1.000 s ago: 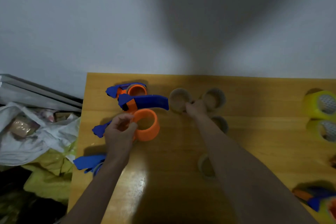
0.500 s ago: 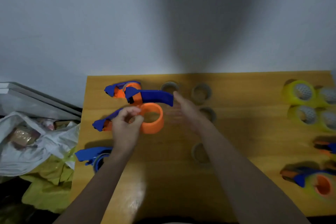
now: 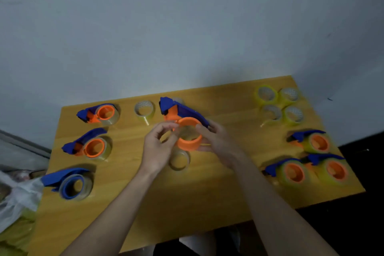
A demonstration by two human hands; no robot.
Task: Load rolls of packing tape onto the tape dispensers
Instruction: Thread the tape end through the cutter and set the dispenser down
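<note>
An orange-and-blue tape dispenser with a bare orange drum is held just above the middle of the wooden table. My right hand grips the drum from the right, thumb on its top rim. My left hand has curled fingers pinching at the drum's left rim; something pale shows inside the curl, but I cannot tell what it is. One clear tape roll lies on the table just below the hands. A second clear roll stands at the back, and a third one peeks out behind the dispenser.
Three dispensers loaded with clear tape line the table's left side. Several yellow tape rolls stand at the back right, with three dispensers holding yellow tape in front. Bags lie off the left edge.
The bare dispenser has moved from the left group to the table's middle. My right hand left the clear rolls and took hold of the drum. The view swung right.
</note>
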